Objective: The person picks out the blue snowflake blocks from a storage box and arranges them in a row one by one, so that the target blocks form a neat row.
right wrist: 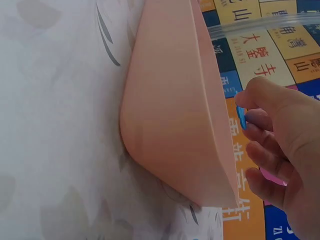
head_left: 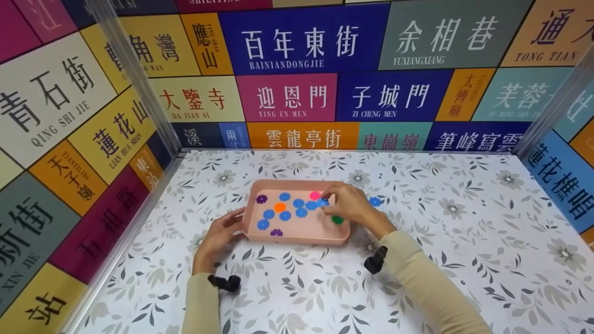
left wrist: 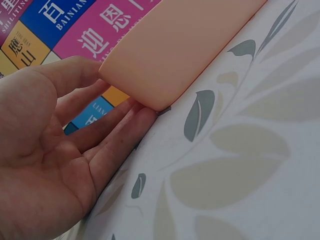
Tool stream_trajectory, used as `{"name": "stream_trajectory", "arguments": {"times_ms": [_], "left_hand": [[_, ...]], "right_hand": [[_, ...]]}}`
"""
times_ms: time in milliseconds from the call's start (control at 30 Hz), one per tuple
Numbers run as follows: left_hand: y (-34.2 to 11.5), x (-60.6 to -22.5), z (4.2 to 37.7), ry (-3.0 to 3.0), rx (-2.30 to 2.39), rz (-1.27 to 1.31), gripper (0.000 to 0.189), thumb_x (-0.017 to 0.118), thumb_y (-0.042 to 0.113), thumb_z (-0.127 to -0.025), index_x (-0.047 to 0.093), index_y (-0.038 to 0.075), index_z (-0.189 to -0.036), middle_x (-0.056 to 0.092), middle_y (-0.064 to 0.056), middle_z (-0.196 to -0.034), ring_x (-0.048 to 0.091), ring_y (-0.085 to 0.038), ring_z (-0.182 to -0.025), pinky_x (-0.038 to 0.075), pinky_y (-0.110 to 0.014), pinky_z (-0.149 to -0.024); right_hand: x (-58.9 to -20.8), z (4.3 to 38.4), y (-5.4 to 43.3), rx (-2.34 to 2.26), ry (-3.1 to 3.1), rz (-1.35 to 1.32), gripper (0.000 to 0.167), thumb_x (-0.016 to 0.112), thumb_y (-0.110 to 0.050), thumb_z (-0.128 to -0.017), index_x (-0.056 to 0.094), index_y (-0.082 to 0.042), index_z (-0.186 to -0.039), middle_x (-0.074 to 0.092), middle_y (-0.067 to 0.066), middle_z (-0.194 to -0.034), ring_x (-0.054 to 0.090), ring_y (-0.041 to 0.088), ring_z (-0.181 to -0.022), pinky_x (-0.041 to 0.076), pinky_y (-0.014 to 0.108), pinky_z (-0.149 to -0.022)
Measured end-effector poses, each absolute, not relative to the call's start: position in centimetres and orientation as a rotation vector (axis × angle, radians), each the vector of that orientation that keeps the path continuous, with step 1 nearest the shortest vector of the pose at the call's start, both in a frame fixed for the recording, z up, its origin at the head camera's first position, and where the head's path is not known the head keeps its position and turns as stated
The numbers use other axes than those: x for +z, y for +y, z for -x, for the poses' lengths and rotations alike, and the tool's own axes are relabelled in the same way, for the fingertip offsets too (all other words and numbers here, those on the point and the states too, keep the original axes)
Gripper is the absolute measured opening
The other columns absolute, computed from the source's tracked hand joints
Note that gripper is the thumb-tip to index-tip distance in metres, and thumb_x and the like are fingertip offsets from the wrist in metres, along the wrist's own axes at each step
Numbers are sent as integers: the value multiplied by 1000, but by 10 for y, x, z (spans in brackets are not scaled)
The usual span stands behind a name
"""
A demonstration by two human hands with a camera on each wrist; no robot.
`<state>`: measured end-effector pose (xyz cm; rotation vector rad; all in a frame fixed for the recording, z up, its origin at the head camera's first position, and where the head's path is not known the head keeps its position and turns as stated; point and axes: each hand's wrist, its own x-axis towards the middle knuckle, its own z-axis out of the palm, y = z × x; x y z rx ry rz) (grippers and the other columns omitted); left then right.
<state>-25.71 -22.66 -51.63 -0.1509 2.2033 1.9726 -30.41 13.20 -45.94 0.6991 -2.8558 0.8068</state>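
Observation:
A shallow pink tray (head_left: 297,240) sits on the table with several flower-shaped plastic discs in it. Most are blue (head_left: 284,215); others are purple (head_left: 261,199), orange (head_left: 280,207), pink (head_left: 315,195) and green (head_left: 337,219). My left hand (head_left: 221,239) holds the tray's left end; in the left wrist view, its fingertips (left wrist: 146,114) meet the tray's edge and lower corner. Over the tray's right part, my right hand (head_left: 350,202) pinches a blue disc (right wrist: 241,116) between thumb and finger. This hand partly covers the discs beneath it.
Another blue disc (head_left: 375,202) lies on the table just right of the tray. The tabletop (head_left: 445,260) has a leaf and flower print. Panels with colourful street-name signs (head_left: 304,39) stand behind and at both sides.

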Motion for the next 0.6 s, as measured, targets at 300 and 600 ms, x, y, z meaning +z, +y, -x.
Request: {"name": "stream_trajectory", "arguments": {"times_ms": [300, 600], "left_hand": [[-226, -516, 257, 2195, 1969, 162, 54, 62, 7, -93, 53, 18, -145, 56, -15, -145, 58, -30, -128, 58, -39, -98], [-225, -519, 256, 2176, 2034, 128, 55, 62, 3, -92, 53, 13, -145, 56, -18, -145, 61, -31, -125, 60, -38, -94]], "right_hand": [[-450, 308, 159, 805, -2889, -595, 27, 76, -28, -83, 76, -13, -105, 69, 10, -103, 59, 19, -76, 49, 30, -65], [-451, 313, 195, 810, -2849, -492, 29, 78, -29, -83, 77, -12, -108, 71, 6, -105, 61, 20, -81, 47, 29, -64]]}}
